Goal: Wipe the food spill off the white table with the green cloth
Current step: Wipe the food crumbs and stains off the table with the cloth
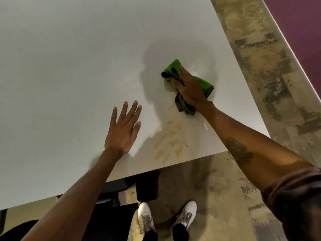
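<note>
The white table (69,66) fills most of the view. Yellowish smears and crumbs of the food spill (169,143) lie near its front right corner. My right hand (190,87) presses the crumpled green cloth (205,83) onto the table just beyond the spill; the cloth has a dark grey underside that bunches out below my palm. My left hand (122,128) lies flat on the table with fingers spread, to the left of the spill, holding nothing.
The table's front edge runs diagonally just below the spill, and its right edge is close to the cloth. A dark chair base (121,188) sits under the table. My white shoes (166,216) stand on mottled tan carpet.
</note>
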